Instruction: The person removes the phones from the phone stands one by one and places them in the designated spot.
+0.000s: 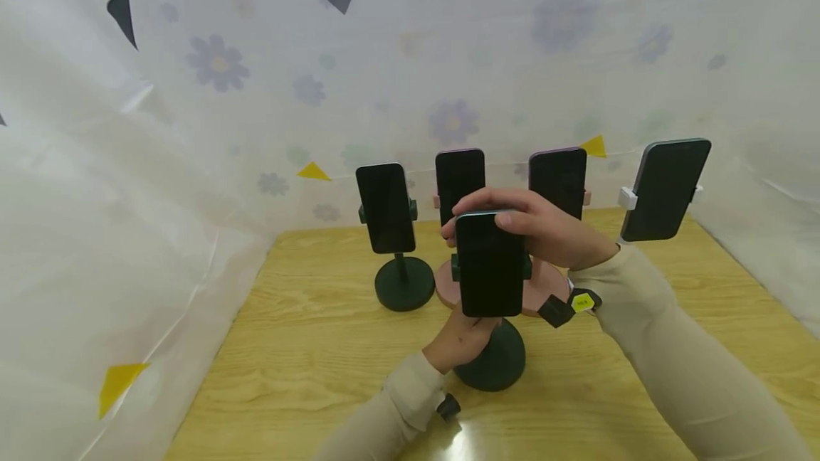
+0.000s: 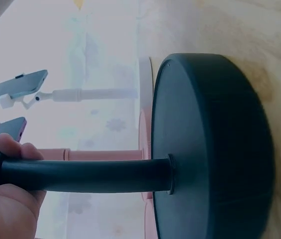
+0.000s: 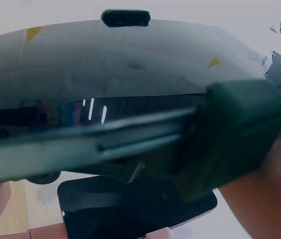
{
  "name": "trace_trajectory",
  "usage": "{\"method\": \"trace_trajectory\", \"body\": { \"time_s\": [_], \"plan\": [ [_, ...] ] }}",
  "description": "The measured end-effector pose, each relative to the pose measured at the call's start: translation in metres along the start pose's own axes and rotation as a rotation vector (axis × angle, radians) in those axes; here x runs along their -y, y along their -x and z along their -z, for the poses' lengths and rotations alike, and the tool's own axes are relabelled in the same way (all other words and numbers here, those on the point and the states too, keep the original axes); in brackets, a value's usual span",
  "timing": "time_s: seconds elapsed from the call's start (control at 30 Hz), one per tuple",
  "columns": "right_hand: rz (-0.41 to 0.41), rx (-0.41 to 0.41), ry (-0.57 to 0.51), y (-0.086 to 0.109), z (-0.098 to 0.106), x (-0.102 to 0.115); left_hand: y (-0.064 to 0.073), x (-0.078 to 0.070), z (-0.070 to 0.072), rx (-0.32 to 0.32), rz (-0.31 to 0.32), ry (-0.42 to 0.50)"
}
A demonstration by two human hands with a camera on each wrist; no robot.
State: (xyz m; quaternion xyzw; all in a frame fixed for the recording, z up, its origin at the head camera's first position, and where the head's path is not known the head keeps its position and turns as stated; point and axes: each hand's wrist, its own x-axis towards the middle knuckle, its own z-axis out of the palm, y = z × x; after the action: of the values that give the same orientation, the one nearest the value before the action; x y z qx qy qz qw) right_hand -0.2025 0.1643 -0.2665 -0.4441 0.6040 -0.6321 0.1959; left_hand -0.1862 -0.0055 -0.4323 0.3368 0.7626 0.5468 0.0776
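A smartphone (image 1: 490, 269) with a dark screen sits upright in the side clamps of a dark green phone stand (image 1: 496, 368) near the middle of the table. Below the phone, my left hand (image 1: 463, 340) grips the stand's pole (image 2: 95, 175); in the left wrist view fingers and thumb lie on either side of it. My right hand (image 1: 554, 233) holds the phone's top right corner, thumb on the front and fingers behind, partly hidden. In the right wrist view a green clamp (image 3: 244, 124) and the phone's side edge (image 3: 41, 154) appear close up and blurred.
Behind stand more phones on stands: one on a green stand (image 1: 405, 290) at left, two dark phones (image 1: 460, 180) over pink bases (image 1: 544, 287), and one phone (image 1: 666, 191) in white clamps at right. A flower-patterned sheet (image 1: 397, 77) hangs behind the wooden table (image 1: 307, 347).
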Motion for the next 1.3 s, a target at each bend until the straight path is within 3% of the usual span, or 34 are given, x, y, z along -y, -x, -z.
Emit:
{"method": "trace_trajectory", "body": {
  "time_s": [0.17, 0.33, 0.47, 0.6, 0.73, 0.93, 1.17, 1.3],
  "plan": [
    [-0.014, -0.004, 0.075, -0.006, 0.001, 0.004, -0.002, -0.012, 0.004, 0.01, 0.017, 0.029],
    [-0.043, -0.044, 0.139, -0.01, -0.002, 0.006, -0.001, -0.025, 0.009, 0.038, -0.065, 0.095],
    [-0.066, -0.08, 0.126, -0.011, -0.006, 0.005, 0.001, -0.027, 0.007, 0.034, -0.151, 0.051],
    [-0.067, -0.104, 0.058, -0.013, -0.009, 0.003, 0.002, -0.023, 0.003, -0.007, -0.193, 0.05],
    [-0.051, -0.108, -0.006, -0.013, -0.012, 0.0, 0.003, -0.02, 0.0, -0.023, -0.163, 0.071],
    [-0.08, -0.149, 0.057, -0.017, -0.012, 0.003, 0.004, -0.019, -0.004, -0.088, -0.166, 0.056],
    [-0.08, -0.199, 0.067, -0.019, -0.014, 0.004, 0.003, -0.013, -0.005, -0.128, -0.263, -0.024],
    [-0.089, -0.209, 0.06, -0.018, -0.016, 0.006, -0.002, 0.005, -0.011, -0.143, -0.33, -0.026]
  ]
}}
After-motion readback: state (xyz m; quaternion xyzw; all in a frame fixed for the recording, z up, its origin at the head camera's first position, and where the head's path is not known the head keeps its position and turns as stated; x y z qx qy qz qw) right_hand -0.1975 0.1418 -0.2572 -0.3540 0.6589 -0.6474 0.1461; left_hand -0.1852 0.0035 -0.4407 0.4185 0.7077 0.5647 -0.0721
